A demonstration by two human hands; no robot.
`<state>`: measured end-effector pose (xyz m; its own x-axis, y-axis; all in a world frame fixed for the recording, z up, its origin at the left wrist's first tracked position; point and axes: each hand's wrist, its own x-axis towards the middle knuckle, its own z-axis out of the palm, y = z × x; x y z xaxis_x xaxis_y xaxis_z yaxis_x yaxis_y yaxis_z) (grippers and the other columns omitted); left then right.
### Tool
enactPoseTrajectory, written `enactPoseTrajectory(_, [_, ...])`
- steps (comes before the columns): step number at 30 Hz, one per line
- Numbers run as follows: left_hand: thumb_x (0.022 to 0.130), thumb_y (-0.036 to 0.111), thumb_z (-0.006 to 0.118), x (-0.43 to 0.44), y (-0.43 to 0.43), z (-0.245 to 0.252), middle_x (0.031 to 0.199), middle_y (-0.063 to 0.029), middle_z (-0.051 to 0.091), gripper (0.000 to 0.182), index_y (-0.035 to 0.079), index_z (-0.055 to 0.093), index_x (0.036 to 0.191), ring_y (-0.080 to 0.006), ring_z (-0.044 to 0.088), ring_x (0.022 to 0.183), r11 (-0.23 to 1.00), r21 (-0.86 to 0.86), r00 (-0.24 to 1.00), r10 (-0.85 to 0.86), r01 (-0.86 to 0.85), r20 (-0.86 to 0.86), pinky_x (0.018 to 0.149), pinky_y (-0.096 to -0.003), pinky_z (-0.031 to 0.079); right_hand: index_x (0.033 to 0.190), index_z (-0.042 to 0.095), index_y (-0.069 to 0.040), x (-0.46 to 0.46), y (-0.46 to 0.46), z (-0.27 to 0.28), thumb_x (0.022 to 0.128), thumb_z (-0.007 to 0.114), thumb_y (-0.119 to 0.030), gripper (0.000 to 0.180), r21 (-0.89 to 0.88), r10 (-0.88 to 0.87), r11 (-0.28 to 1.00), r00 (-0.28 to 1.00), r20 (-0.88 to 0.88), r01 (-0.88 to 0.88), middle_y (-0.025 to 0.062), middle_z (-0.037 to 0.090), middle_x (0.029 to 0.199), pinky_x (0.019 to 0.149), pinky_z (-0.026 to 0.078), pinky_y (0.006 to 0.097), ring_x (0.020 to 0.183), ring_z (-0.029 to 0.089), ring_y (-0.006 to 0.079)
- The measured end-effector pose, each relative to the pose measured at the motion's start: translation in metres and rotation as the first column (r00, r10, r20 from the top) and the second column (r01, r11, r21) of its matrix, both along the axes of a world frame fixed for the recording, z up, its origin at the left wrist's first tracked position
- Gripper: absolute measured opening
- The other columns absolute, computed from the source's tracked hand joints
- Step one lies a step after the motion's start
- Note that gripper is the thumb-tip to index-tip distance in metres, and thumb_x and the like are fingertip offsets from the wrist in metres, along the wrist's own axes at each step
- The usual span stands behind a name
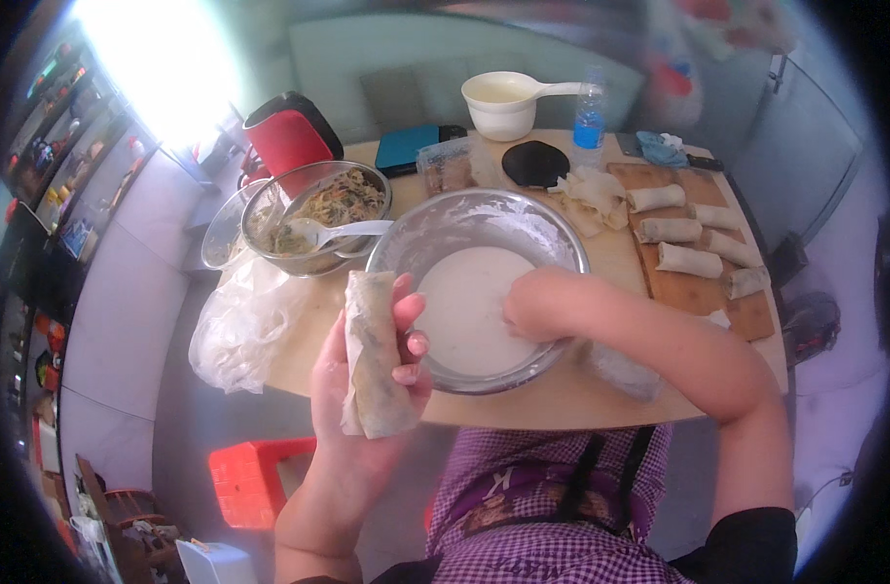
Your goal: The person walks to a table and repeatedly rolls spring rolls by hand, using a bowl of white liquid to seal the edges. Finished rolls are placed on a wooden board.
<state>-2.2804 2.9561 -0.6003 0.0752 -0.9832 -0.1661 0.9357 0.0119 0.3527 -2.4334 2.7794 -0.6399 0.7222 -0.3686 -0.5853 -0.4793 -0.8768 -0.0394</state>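
Observation:
My left hand [408,350] holds an uncooked filled roll [375,358] upright in its palm, in front of the left rim of a steel bowl [408,233]. White batter [467,314] lies in the bowl. My right hand [536,303] reaches over the bowl's right rim, its fingertips at or in the batter; whether they are closed is hidden. A mesh strainer [317,171] to the left holds a shredded filling [342,197] and a white spoon [342,232]. Several finished rolls [689,260] lie on a wooden board [645,274] at the right, beside a pile of wrapper sheets [594,197].
A white dipper [502,109] with liquid, a plastic bottle [589,128], a black round object [536,164], a clear container [456,166] and a blue flat object [407,146] stand at the back. A plastic bag [244,321] hangs over the left edge. A red stool [248,485] is below.

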Motion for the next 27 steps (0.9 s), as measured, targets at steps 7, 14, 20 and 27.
enactPoseTrajectory(7, [0.107, 0.034, 0.032, -0.008, -0.017, -0.005, 0.093, -0.0126, 0.054, 0.045, -0.001, 0.049, 0.129, -0.0227, 0.051, 0.081, 0.994, 0.045, 0.993, 0.102, -0.1, -0.052, 0.069, -0.0323, 0.047, 0.117, 0.066, -0.005, -0.028, 0.017, 0.024, 0.088, 0.058, -0.007, 0.03, -0.044, 0.027, 0.999, 0.528, 0.849, 0.018, 0.0153, 0.066, 0.117, 0.093, 0.05, 0.043, 0.108, 0.062, 0.0333])
enactPoseTrajectory(14, [0.107, 0.036, 0.026, -0.02, -0.03, -0.02, 0.104, -0.0117, 0.059, 0.044, 0.004, 0.052, 0.123, -0.0243, 0.058, 0.096, 0.984, 0.123, 0.989, 0.117, -0.127, 0.085, 0.088, -0.0387, 0.049, 0.121, 0.065, -0.004, -0.034, 0.055, 0.036, 0.084, 0.06, -0.001, 0.038, -0.05, 0.075, 0.975, 0.107, 0.991, -0.218, 0.0123, 0.065, 0.121, 0.1, 0.049, 0.041, 0.115, 0.061, 0.0322])
enactPoseTrajectory(20, [0.106, 0.039, 0.026, -0.04, -0.037, -0.029, 0.116, -0.0112, 0.061, 0.045, 0.008, 0.054, 0.122, -0.0241, 0.06, 0.105, 0.998, -0.031, 0.963, 0.06, -0.054, 0.264, 0.091, -0.041, 0.049, 0.122, 0.065, -0.003, -0.03, 0.056, 0.024, 0.084, 0.059, -0.002, 0.038, -0.038, 0.046, 0.997, 0.123, 0.991, -0.066, 0.0153, 0.063, 0.127, 0.1, 0.05, 0.0416, 0.117, 0.061, 0.0312])
enactPoseTrajectory(27, [0.107, 0.038, 0.027, -0.027, -0.041, -0.037, 0.1, -0.0095, 0.064, 0.042, 0.008, 0.055, 0.113, -0.0244, 0.062, 0.093, 1.0, 0.014, 0.997, -0.015, 0.014, 0.08, 0.085, -0.0406, 0.05, 0.124, 0.062, 0.002, -0.052, 0.081, 0.021, 0.086, 0.06, -0.008, 0.039, -0.153, 0.181, 0.972, 0.153, 0.971, -0.176, 0.0193, 0.062, 0.128, 0.105, 0.047, 0.0437, 0.12, 0.06, 0.0325])
